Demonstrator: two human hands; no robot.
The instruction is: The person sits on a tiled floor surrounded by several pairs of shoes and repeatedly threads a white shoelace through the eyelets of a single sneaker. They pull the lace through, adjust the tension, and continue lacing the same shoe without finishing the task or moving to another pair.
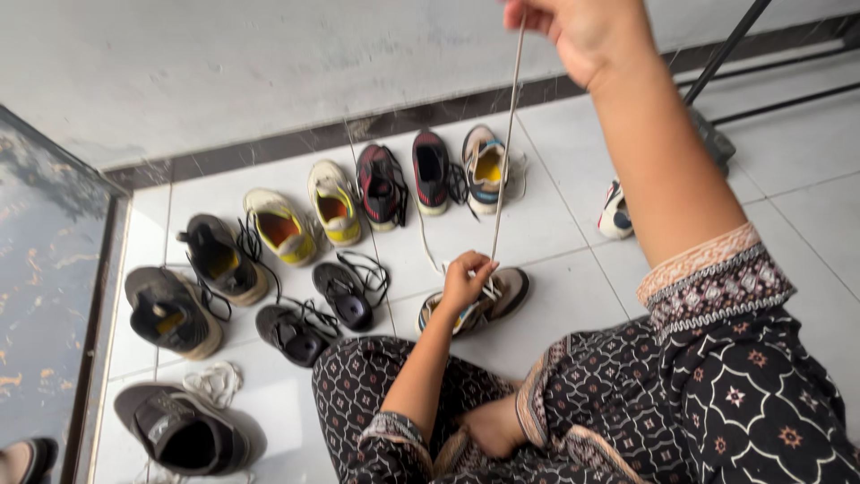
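I sit on a white tiled floor in dark patterned clothes. My left hand presses down on a grey sneaker with a colourful toe, fingers at its eyelets. My right hand is raised high at the top of the view, pinching the end of a pale shoelace. The lace runs taut and straight down to the sneaker under my left hand.
Several shoes lie in a curved row on the floor: black sneakers at left, yellow-lined ones, red-black ones. A white shoe sits behind my right arm. A loose white lace lies left. A grey wall stands behind, with a dark stand leg at right.
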